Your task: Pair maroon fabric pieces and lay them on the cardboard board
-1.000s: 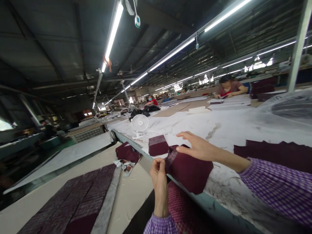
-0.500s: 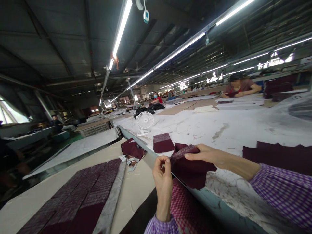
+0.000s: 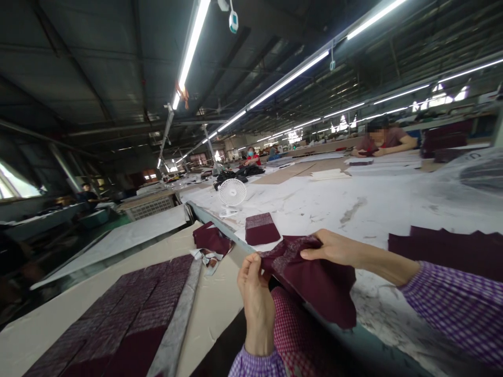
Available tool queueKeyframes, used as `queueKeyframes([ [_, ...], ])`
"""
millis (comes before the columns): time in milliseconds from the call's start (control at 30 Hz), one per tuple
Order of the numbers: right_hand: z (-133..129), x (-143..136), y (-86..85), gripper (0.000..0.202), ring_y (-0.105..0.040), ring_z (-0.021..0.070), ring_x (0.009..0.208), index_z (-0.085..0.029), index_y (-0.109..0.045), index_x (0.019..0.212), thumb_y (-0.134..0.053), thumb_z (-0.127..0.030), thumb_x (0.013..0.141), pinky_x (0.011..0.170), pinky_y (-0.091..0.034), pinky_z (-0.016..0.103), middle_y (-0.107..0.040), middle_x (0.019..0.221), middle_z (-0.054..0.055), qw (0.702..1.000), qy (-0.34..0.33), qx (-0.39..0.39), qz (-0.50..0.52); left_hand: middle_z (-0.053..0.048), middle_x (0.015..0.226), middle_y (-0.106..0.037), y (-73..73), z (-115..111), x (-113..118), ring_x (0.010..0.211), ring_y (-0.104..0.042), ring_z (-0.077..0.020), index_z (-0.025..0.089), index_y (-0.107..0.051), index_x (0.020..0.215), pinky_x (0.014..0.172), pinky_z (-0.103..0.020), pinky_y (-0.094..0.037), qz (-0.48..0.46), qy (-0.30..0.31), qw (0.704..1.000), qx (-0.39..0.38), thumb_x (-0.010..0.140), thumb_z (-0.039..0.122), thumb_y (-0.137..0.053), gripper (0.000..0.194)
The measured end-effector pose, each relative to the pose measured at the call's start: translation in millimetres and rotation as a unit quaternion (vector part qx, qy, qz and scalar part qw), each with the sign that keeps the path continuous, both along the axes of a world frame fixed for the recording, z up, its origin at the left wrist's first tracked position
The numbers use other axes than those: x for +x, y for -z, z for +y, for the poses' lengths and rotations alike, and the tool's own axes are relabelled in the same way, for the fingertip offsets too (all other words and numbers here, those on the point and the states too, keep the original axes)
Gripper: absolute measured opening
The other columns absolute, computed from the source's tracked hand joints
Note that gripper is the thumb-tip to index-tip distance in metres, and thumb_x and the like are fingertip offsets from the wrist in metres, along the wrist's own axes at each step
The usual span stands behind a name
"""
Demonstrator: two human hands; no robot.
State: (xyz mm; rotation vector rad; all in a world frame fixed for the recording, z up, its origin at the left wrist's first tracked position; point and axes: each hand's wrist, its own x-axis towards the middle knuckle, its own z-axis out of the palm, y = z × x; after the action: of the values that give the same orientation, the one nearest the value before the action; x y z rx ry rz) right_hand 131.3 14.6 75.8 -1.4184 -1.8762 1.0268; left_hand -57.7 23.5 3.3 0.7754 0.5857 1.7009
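A maroon cloth piece (image 3: pixel 318 272) with a speckled greyish band hangs between my hands over the near edge of the white table. My left hand (image 3: pixel 255 293) pinches its left end between thumb and fingers. Its upper right part is gripped by my right hand (image 3: pixel 334 248), thumb in front. Just beyond the cloth lies a neat maroon stack (image 3: pixel 262 229) with a speckled upper part. Rows of overlapping maroon pieces (image 3: pixel 137 309) cover the cream surface at lower left.
A small white fan (image 3: pixel 231 192) stands on the white table (image 3: pixel 298 201). Crumpled maroon cloth (image 3: pixel 212 238) lies left of the edge, and maroon sheets (image 3: pixel 444 254) lie at right. Across the table, a person (image 3: pixel 387 139) leans over some cloth.
The held cloth has spread and its lower part has swung down and right. My left hand has shifted slightly left. The view has moved a little.
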Motion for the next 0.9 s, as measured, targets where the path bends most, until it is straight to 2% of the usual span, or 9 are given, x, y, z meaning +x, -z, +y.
queueKeyframes([
  [167, 14.0, 15.4, 10.2, 0.031, -0.063, 0.0235, 0.085, -0.015, -0.066, 0.083, -0.071, -0.039, 0.065, 0.073, -0.048, 0.03, -0.07, 0.093, 0.008, 0.994, 0.031, -0.062, 0.085, -0.008, 0.096, -0.066, -2.3, 2.5, -13.6, 0.087, -0.062, -0.0191, 0.014, -0.066, 0.087, 0.08, -0.035, -0.051, -0.058, 0.256, 0.964, -0.033, 0.069, 0.021, -0.071, 0.02],
  [233, 23.3, 23.9, 19.3, 0.029, -0.063, 0.0233, 0.082, -0.015, -0.065, 0.082, -0.07, -0.038, 0.066, 0.072, -0.049, 0.031, -0.071, 0.091, 0.008, 0.992, 0.059, -0.071, 0.084, -0.01, 0.101, -0.065, -0.6, 6.9, -23.9, 0.095, -0.061, -0.0228, 0.014, -0.067, 0.091, 0.088, -0.043, -0.048, -0.092, 0.291, 0.951, -0.041, 0.068, 0.022, -0.071, 0.025],
  [333, 40.9, 34.3, 38.5, 0.03, -0.064, 0.0226, 0.083, -0.014, -0.064, 0.089, -0.059, -0.04, 0.075, 0.072, -0.049, 0.031, -0.07, 0.095, 0.01, 0.993, 0.084, -0.057, 0.053, -0.011, 0.103, -0.064, 4.2, 14.1, -34.0, 0.101, -0.058, -0.024, 0.015, -0.067, 0.095, 0.092, -0.045, -0.046, -0.089, 0.206, 0.974, -0.035, 0.068, 0.03, -0.071, 0.03],
  [433, 59.2, 37.8, 58.2, 0.046, -0.059, 0.0273, 0.101, -0.013, -0.06, 0.11, -0.062, -0.039, 0.072, 0.086, -0.045, 0.036, -0.064, 0.111, 0.013, 0.982, 0.14, 0.049, -0.119, -0.008, 0.098, -0.065, 12.3, 17.8, -27.6, 0.093, -0.06, -0.0189, 0.016, -0.067, 0.092, 0.083, -0.033, -0.049, 0.04, 0.087, 0.995, -0.016, 0.07, 0.033, -0.071, 0.028],
  [567, 64.1, 36.9, 63.4, 0.075, -0.043, 0.0379, 0.119, -0.01, -0.042, 0.133, -0.068, -0.037, 0.067, 0.097, -0.033, 0.048, -0.042, 0.135, 0.022, 0.928, 0.211, 0.162, -0.26, -0.005, 0.087, -0.066, 27.0, 19.6, -5.5, 0.082, -0.06, -0.016, 0.015, -0.067, 0.085, 0.076, -0.026, -0.046, 0.252, 0.021, 0.967, 0.035, 0.074, 0.034, -0.068, 0.022],
  [633, 51.0, 34.7, 54.1, 0.051, -0.047, 0.0322, 0.114, -0.013, -0.052, 0.122, -0.061, -0.036, 0.076, 0.096, -0.034, 0.044, -0.048, 0.13, 0.017, 0.917, 0.148, 0.233, -0.288, -0.005, 0.086, -0.067, 33.6, 22.3, 0.5, 0.081, -0.06, -0.0164, 0.016, -0.067, 0.085, 0.076, -0.027, -0.046, 0.316, -0.004, 0.947, 0.052, 0.077, 0.033, -0.063, 0.019],
  [700, 28.4, 28.9, 42.9, 0.026, -0.054, 0.0239, 0.101, -0.017, -0.06, 0.1, -0.055, -0.036, 0.082, 0.089, -0.039, 0.036, -0.058, 0.113, 0.01, 0.924, 0.009, 0.256, -0.283, -0.005, 0.087, -0.067, 38.2, 25.9, 1.2, 0.082, -0.06, -0.0173, 0.016, -0.066, 0.085, 0.078, -0.028, -0.045, 0.35, -0.027, 0.934, 0.06, 0.079, 0.031, -0.059, 0.018],
  [767, 2.3, 19.2, 36.8, 0.026, -0.056, 0.0205, 0.088, -0.019, -0.06, 0.09, -0.061, -0.041, 0.078, 0.077, -0.043, 0.031, -0.06, 0.099, 0.006, 0.926, -0.111, 0.224, -0.283, -0.005, 0.088, -0.067, 40.6, 28.7, -1.0, 0.084, -0.06, -0.018, 0.017, -0.066, 0.086, 0.079, -0.029, -0.045, 0.364, -0.042, 0.928, 0.064, 0.081, 0.031, -0.057, 0.018],
  [900, -30.9, 0.4, 44.4, 0.029, -0.051, 0.0234, 0.089, -0.017, -0.057, 0.09, -0.067, -0.037, 0.072, 0.075, -0.04, 0.034, -0.058, 0.097, 0.007, 0.908, -0.101, 0.254, -0.318, -0.006, 0.089, -0.067, 40.5, 28.5, -4.8, 0.086, -0.061, -0.0185, 0.017, -0.065, 0.088, 0.081, -0.03, -0.045, 0.378, -0.057, 0.921, 0.076, 0.083, 0.03, -0.054, 0.018],
])
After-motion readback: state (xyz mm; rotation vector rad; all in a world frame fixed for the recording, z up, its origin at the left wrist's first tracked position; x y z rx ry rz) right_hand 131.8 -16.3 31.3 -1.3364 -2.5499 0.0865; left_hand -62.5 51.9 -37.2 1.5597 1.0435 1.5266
